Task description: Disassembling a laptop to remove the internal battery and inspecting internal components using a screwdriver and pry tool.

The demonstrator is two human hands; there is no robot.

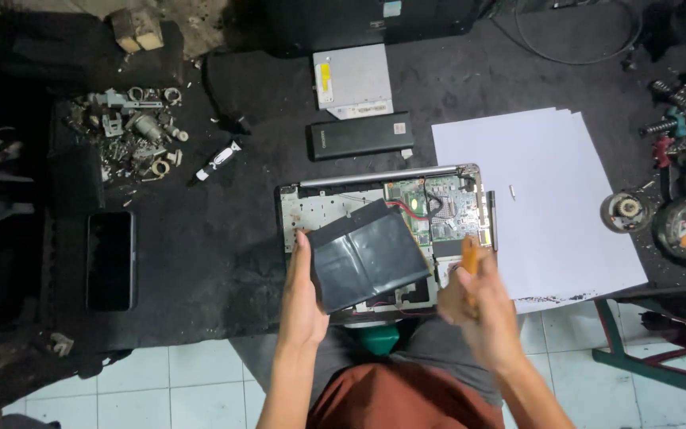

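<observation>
the left hand (305, 298) has its grip pressed on the near-left edge of a flat dark battery pack (367, 253), thumb along the side and fingers hidden beneath, so the pack is tilted up off the opened laptop chassis (335, 208) and hangs just above it. the right hand (474, 302) is closed around a tool with an orange handle (468, 256); its tip is blurred, so what kind of tool it is cannot be told, though it sits at the pack's right side near the green circuit board (438, 208).

judging from this, lifting the pack well means keeping it flat and supported from below, not bending it, since such a soft pouch looks easy to crease. red wires (406, 208) run near its upper right corner, and it is wise to check whether they are attached before pulling further. the tool is best kept low and shallow against the chassis, away from the pouch's skin and the board.

outward on the dark worktop (224, 254): a black rectangular block (360, 136) just beyond the chassis, a silver drive (352, 79) past that, white sheets of paper (541, 199) to the right with a small screw-like piece (512, 191) on them, a phone (110, 260) lying face up well to the left, and a heap of metal parts (132, 131) at the far left.
</observation>
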